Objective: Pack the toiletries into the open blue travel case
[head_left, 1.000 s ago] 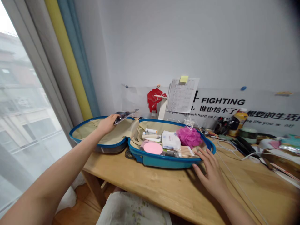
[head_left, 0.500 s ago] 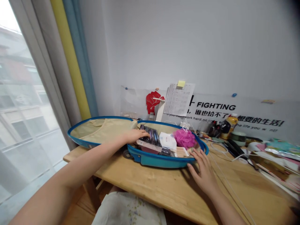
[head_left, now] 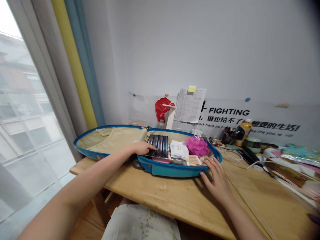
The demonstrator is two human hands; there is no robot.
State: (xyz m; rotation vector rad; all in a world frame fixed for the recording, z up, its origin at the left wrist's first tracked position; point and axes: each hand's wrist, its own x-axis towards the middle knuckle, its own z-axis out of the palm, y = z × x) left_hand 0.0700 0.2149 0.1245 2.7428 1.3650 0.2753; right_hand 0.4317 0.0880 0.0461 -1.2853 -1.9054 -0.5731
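Observation:
An open blue suitcase (head_left: 175, 171) lies on the table, its beige-lined lid (head_left: 120, 139) spread out to the left. My left hand (head_left: 143, 148) reaches over the near left rim, index finger stretched out onto a dark, shiny flat pack with long shapes (head_left: 159, 146). It grips nothing that I can see. Right of the pack sit a white packet (head_left: 179, 150), a bundle of thin wooden sticks (head_left: 193, 160) and a pink bath puff (head_left: 197, 146). My right hand (head_left: 217, 176) rests open at the near right rim, fingers spread, fingertips over the edge.
The wooden table (head_left: 170, 191) has its front edge close to my lap. A white cable (head_left: 246, 196) runs along its right side. Farther right are a yellow-labelled bottle (head_left: 243, 133), a green jar (head_left: 253, 144) and assorted clutter. A curtain (head_left: 77, 66) hangs at the left.
The dark pack, tilted up under my left hand before, now lies flatter in the suitcase. My left hand has drawn slightly left and down. My right hand stays at the rim.

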